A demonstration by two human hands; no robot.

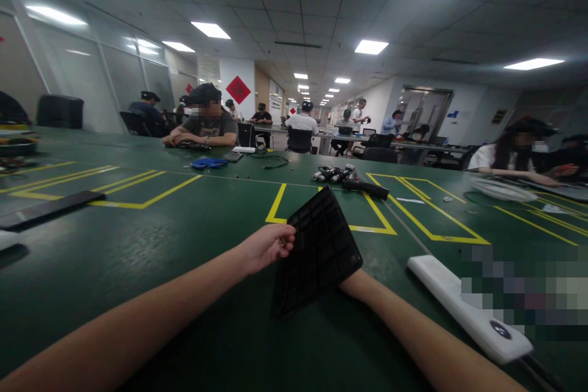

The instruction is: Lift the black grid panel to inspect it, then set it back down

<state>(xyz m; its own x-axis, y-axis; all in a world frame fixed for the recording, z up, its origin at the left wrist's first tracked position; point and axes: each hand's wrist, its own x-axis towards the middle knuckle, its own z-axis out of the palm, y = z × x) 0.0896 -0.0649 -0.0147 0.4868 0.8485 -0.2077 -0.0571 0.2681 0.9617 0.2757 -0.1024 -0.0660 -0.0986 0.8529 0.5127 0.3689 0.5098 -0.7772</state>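
Observation:
A black tray divided into several square compartments (321,239) is tilted up above the green table, its compartment side facing me. My right hand (356,283) supports it from behind at the lower right; the tray hides those fingers. In front of the tray's left side, my left hand (271,245) has its fingers curled together. Something small and brownish shows between them, too small to name. The compartments look dark, and I cannot tell what lies in them.
A white power strip (468,306) lies at right. Beyond the tray are a bundle of cables with metal connectors (335,174), a black handle-like object (366,188) and a blue cloth-like item (209,163). Yellow tape marks the green table (220,196). Several people sit around.

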